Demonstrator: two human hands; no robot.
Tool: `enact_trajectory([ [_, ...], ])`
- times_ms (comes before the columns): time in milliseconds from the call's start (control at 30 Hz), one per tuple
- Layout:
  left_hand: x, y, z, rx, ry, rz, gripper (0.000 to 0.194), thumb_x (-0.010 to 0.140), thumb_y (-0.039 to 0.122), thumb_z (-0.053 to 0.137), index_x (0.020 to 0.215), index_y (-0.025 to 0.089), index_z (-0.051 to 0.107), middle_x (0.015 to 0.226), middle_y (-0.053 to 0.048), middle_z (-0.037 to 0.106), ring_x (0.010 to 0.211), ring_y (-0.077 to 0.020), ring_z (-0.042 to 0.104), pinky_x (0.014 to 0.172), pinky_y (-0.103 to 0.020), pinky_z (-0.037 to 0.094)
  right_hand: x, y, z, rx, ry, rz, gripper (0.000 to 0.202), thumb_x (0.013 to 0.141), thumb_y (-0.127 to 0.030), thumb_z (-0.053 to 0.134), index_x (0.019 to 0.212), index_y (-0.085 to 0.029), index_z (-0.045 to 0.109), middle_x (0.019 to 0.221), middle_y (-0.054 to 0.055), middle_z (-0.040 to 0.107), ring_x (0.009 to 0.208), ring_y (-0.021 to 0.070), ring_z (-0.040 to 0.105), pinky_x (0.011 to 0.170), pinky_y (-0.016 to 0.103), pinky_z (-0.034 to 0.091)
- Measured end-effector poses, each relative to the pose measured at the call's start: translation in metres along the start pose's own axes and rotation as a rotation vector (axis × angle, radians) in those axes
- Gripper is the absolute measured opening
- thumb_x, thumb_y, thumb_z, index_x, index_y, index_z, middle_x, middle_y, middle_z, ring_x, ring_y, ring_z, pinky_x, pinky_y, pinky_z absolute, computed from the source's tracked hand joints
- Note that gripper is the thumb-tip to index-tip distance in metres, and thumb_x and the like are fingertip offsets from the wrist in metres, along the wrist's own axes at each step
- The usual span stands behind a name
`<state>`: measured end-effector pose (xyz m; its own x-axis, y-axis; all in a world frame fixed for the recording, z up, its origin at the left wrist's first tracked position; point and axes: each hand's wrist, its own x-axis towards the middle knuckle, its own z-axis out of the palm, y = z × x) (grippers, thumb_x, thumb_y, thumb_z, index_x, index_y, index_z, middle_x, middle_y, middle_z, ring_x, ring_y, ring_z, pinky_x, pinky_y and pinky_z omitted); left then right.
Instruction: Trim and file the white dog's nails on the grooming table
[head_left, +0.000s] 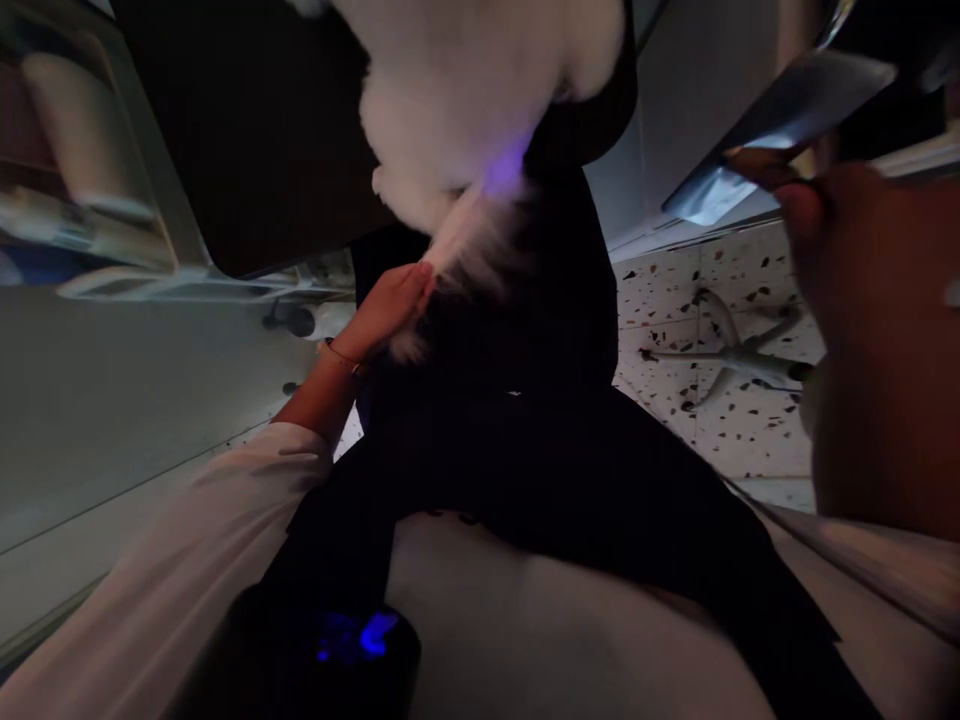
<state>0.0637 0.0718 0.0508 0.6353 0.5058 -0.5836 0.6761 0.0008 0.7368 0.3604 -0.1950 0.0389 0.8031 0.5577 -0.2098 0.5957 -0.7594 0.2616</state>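
A white fluffy animal [480, 90] lies on a dark table [285, 150] at the top middle. Its furry tail or leg [469, 235] extends down toward me, with a violet glow where it meets the body. My left hand [397, 300] is closed around the end of that furry part. At the right, my right hand [802, 195] is raised and its fingers pinch something close to a shiny, bluish-silver object [757, 150]; blur and dim light hide what exactly is held.
A white rack [161, 270] with bottles and rolls [86, 135] stands at the left. Lower right, a wheeled chair base [739, 355] rests on the speckled floor [675, 300]. A dark apron [510, 470] covers my front.
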Motion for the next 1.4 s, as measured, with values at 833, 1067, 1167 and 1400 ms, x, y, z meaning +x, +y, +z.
enact_trajectory([
  [833,-0.007,-0.013,0.023,0.081,-0.033,0.118,0.041,0.11,0.019,0.044,0.07,0.015,0.051,0.063,0.001,0.046,0.058,-0.0105,0.04,0.062,-0.025,0.03,-0.017,-0.054,-0.014,0.576,-0.146,-0.283,0.042,0.109,-0.041,0.044,0.109,-0.015,0.077,0.101,0.013,0.076,0.085,0.0184,0.063,0.073,0.032,0.035],
  [1067,-0.009,-0.006,0.031,0.006,-0.021,0.038,0.042,0.111,0.021,0.042,0.07,0.016,0.047,0.065,0.001,0.045,0.055,-0.0095,0.039,0.057,-0.024,0.027,0.006,-0.115,-0.015,0.478,-0.201,-0.488,0.054,0.109,-0.054,0.041,0.109,-0.015,0.079,0.104,0.012,0.076,0.087,0.0174,0.06,0.072,0.032,0.031],
  [1167,-0.011,-0.007,0.022,-0.017,-0.017,0.027,0.04,0.111,0.022,0.041,0.072,0.017,0.047,0.065,0.002,0.044,0.054,-0.0093,0.036,0.055,-0.024,0.026,0.007,-0.069,-0.003,0.247,-0.211,-0.31,0.066,0.109,-0.059,0.033,0.125,-0.011,0.076,0.115,0.02,0.072,0.105,0.0236,0.065,0.076,0.04,0.031],
  [1400,-0.01,-0.004,0.011,0.069,-0.071,0.095,0.043,0.111,0.021,0.042,0.069,0.017,0.046,0.061,0.002,0.042,0.055,-0.0093,0.036,0.06,-0.025,0.029,-0.002,-0.023,-0.011,0.421,-0.121,-0.127,0.054,0.111,-0.046,0.037,0.12,-0.01,0.076,0.11,0.019,0.074,0.095,0.0202,0.064,0.074,0.037,0.034],
])
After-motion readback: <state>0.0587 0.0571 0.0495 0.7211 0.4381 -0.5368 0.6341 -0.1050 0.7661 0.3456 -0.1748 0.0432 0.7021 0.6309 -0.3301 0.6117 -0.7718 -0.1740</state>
